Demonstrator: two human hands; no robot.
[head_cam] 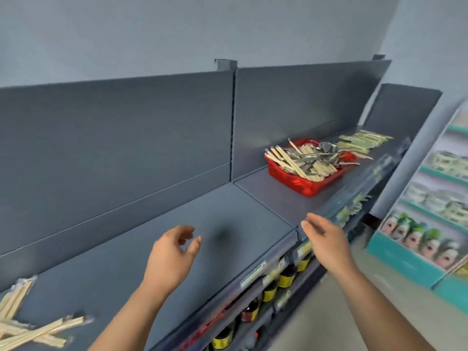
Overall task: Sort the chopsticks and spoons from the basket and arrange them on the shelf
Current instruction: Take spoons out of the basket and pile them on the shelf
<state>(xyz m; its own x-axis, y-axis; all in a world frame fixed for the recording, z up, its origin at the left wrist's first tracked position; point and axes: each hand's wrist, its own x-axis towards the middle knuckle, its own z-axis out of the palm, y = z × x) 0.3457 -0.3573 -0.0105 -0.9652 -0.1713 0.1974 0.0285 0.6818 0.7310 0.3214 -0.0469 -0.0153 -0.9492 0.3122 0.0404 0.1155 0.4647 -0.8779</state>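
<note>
Right now both my hands are empty over the shelf (222, 219): left hand (169, 257) loosely curled, right hand (328, 240) with fingers relaxed and slightly apart. The red basket (311, 184) of mixed chopsticks (283, 158) and spoons (326, 148) sits farther along the shelf, ahead and to my right, well apart from both, sticks lying slantwise; my right hand is nearer, so I judge it should lead
</note>
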